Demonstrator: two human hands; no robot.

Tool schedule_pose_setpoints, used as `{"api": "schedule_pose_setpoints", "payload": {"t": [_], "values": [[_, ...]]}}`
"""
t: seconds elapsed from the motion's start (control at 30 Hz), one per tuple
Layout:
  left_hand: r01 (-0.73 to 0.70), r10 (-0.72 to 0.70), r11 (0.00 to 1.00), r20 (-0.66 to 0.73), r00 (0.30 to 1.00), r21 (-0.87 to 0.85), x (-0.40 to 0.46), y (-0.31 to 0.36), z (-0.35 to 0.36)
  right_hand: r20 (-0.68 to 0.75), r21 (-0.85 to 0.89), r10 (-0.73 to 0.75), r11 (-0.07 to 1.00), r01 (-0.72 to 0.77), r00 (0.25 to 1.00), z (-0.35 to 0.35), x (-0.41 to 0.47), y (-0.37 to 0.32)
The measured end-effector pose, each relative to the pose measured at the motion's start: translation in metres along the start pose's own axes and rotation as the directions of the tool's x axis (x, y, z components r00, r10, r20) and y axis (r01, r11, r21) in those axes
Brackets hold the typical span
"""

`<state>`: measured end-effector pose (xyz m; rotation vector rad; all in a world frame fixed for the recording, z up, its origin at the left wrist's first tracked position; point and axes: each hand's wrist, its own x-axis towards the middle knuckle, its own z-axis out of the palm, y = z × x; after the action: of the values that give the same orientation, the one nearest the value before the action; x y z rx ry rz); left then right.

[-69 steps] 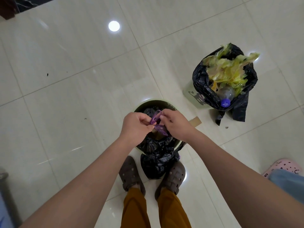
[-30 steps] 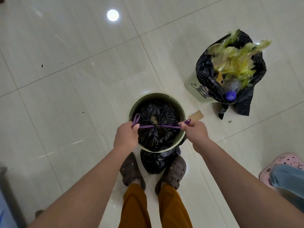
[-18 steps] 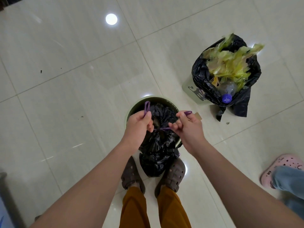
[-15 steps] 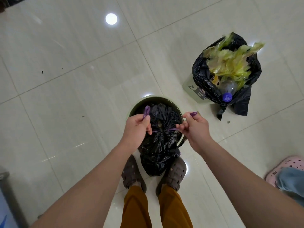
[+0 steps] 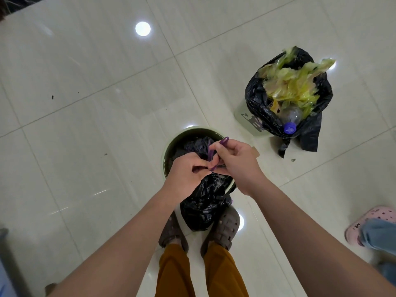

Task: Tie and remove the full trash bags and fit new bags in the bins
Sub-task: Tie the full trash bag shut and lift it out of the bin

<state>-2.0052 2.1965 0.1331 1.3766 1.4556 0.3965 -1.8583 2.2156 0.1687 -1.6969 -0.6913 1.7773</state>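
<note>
Both hands, left [image 5: 186, 170] and right [image 5: 236, 160], pinch the purple drawstring [image 5: 211, 154] over the bag [image 5: 205, 200] in the green bin [image 5: 171, 144]. Bare floor [image 5: 90, 116] lies to the left; a second full bin [image 5: 289, 97] stands well apart on the right

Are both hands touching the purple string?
Touching. The head view shows the left hand and right hand both pinching the purple string over the bag.

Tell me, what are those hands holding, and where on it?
Both the left hand and right hand pinch the purple drawstring of the black bag, at its loose ends above the bag's gathered mouth.
</note>
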Motion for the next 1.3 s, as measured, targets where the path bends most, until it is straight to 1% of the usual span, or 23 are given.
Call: {"api": "schedule_pose_setpoints", "payload": {"t": [0.07,0.2,0.23,0.33,0.43,0.5,0.53,0.6,0.63,0.7,0.77,0.8,0.87,0.9,0.97,1.03,1.13,1.2,1.3], "values": [[-0.006,0.006,1.0,-0.001,1.0,-0.001,0.0,0.0,0.003,0.01,0.007,-0.003,1.0,0.003,1.0,0.0,0.001,-0.002],[0.015,-0.016,1.0,-0.081,0.997,-0.022,0.0,-0.001,0.003,0.033,0.104,-0.028,0.994,0.024,0.999,-0.005,0.005,-0.002],[0.021,-0.024,0.999,-0.098,0.995,-0.037,-0.001,-0.001,0.003,0.039,0.069,-0.044,0.997,0.041,0.998,-0.008,0.006,0.0],[0.05,-0.058,0.997,-0.121,0.991,-0.066,-0.002,-0.001,0.001,0.105,-0.179,-0.113,0.975,0.131,0.988,-0.018,0.007,0.006],[0.051,-0.057,0.996,-0.08,0.995,-0.072,-0.001,0.001,-0.001,0.182,-0.421,-0.177,0.875,0.239,0.967,-0.017,0.008,0.016],[0.046,-0.049,0.996,-0.037,0.998,-0.082,-0.001,0.003,-0.003,0.185,-0.547,-0.215,0.788,0.282,0.959,-0.014,0.011,0.025],[0.047,-0.049,0.995,-0.021,0.999,-0.09,-0.001,0.003,-0.005,0.157,-0.58,-0.232,0.765,0.28,0.96,-0.014,0.011,0.028],[0.069,-0.072,0.99,-0.018,0.997,-0.123,-0.001,0.004,-0.008,0.077,-0.593,-0.246,0.768,0.242,0.966,-0.016,0.014,0.033],[0.092,-0.099,0.983,-0.038,0.994,-0.16,-0.001,0.003,-0.01,0.039,-0.596,-0.241,0.774,0.216,0.97,-0.018,0.014,0.035],[0.145,-0.176,0.954,-0.096,0.98,-0.262,0.001,0.004,-0.013,-0.003,-0.636,-0.228,0.752,0.175,0.974,-0.021,0.015,0.039],[0.192,-0.237,0.928,-0.107,0.966,-0.319,0.002,0.005,-0.015,0.004,-0.692,-0.235,0.701,0.172,0.972,-0.021,0.013,0.041],[0.208,-0.25,0.924,-0.097,0.963,-0.322,0.003,0.006,-0.015,0.022,-0.722,-0.267,0.662,0.2,0.963,-0.021,0.012,0.041],[0.224,-0.26,0.922,-0.077,0.963,-0.315,0.004,0.008,-0.014,0.087,-0.764,-0.374,0.569,0.303,0.923,-0.018,0.01,0.039],[0.225,-0.259,0.924,-0.073,0.963,-0.309,0.003,0.009,-0.013,0.132,-0.756,-0.413,0.547,0.361,0.901,-0.016,0.01,0.038],[0.226,-0.258,0.926,-0.07,0.964,-0.303,0.004,0.011,-0.012,0.208,-0.696,-0.418,0.572,0.434,0.884,-0.01,0.01,0.036],[0.236,-0.264,0.929,-0.066,0.962,-0.286,0.004,0.013,-0.011,0.22,-0.641,-0.378,0.639,0.425,0.899,-0.003,0.01,0.037],[0.239,-0.263,0.927,-0.048,0.964,-0.289,0.003,0.014,-0.012,0.14,-0.524,-0.35,0.767,0.37,0.926,0.002,0.011,0.04],[0.242,-0.272,0.916,-0.049,0.961,-0.319,0.002,0.014,-0.013,0.076,-0.452,-0.342,0.825,0.338,0.937,0.003,0.01,0.041],[0.281,-0.326,0.87,-0.047,0.944,-0.404,0.002,0.013,-0.014,-0.008,-0.366,-0.276,0.895,0.254,0.961,0.003,0.009,0.043]]}}
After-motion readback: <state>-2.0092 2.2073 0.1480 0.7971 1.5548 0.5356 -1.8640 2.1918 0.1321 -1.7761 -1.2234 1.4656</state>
